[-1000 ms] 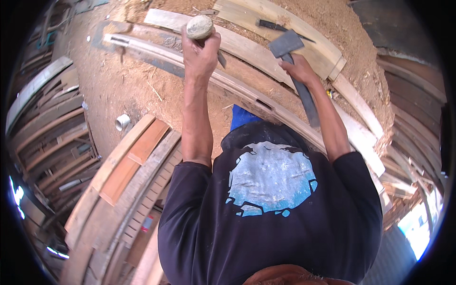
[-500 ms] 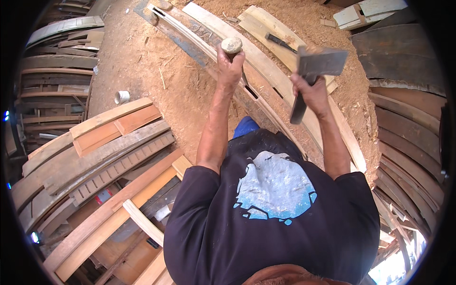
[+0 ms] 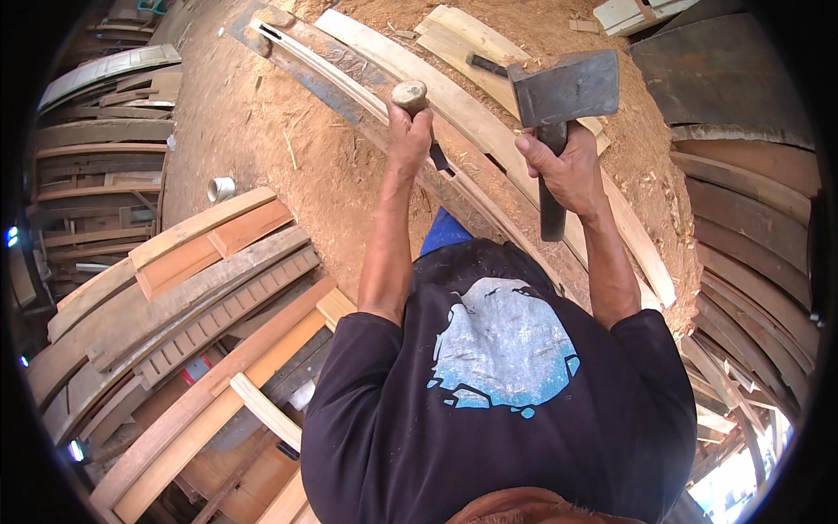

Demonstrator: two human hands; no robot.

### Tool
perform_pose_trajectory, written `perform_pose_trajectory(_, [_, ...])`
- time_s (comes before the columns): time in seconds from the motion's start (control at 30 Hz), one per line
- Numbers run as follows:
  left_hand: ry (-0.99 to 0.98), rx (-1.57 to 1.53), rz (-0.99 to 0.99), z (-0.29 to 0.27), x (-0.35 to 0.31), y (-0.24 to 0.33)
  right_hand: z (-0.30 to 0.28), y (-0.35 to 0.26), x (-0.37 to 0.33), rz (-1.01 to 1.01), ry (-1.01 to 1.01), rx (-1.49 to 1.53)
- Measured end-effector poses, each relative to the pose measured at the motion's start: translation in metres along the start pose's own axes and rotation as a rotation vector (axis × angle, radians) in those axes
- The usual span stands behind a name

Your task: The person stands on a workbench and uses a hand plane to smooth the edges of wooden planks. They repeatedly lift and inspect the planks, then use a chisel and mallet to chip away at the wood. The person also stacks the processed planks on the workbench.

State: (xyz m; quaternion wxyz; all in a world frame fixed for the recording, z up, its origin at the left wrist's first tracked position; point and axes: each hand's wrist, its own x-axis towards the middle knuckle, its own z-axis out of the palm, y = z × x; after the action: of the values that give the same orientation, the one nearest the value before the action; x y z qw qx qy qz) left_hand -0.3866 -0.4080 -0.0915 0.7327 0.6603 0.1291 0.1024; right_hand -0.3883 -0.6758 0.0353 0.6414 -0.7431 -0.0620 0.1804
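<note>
My left hand (image 3: 408, 144) is closed around a chisel, whose pale round handle end (image 3: 409, 94) shows above the fist. The dark chisel blade (image 3: 439, 157) stands at a slot in a long narrow wooden rail (image 3: 349, 85). My right hand (image 3: 572, 170) grips the dark handle of a mallet with a broad, dark, block-like head (image 3: 566, 87). The mallet is held up to the right of the chisel, apart from it. Below my hands, the rail runs diagonally toward my body.
A pale board (image 3: 410, 70) lies beside the rail. Beyond it, a dark-handled tool (image 3: 485, 64) rests on shorter boards (image 3: 454, 39). Shavings cover the ground. Stacked planks (image 3: 227, 253) stand at left, more timber (image 3: 742, 210) at right. A white cup-like container (image 3: 221, 188) lies left.
The mallet head, blurred and tilted before, now shows sharply, larger and farther left. My left hand still holds the chisel at the slot. The whole view has shifted slightly.
</note>
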Motion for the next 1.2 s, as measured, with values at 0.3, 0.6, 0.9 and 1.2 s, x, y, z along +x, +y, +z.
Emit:
perform_pose_trajectory(0.3, [0.04, 0.154, -0.004, 0.001, -0.002, -0.001, -0.002, -0.016, 0.007, -0.063, 0.043, 0.081])
perform_pose_trajectory(0.6, [0.028, 0.282, 0.08, 0.005, 0.002, -0.031, 0.001, -0.028, 0.01, -0.124, 0.048, 0.107])
perform_pose_trajectory(0.9, [-0.03, 0.117, -0.049, 0.008, -0.003, 0.023, 0.002, -0.035, 0.01, -0.193, 0.042, 0.069])
perform_pose_trajectory(1.2, [0.013, 0.251, 0.094, -0.001, -0.016, 0.008, 0.006, -0.042, 0.002, -0.201, -0.031, 0.123])
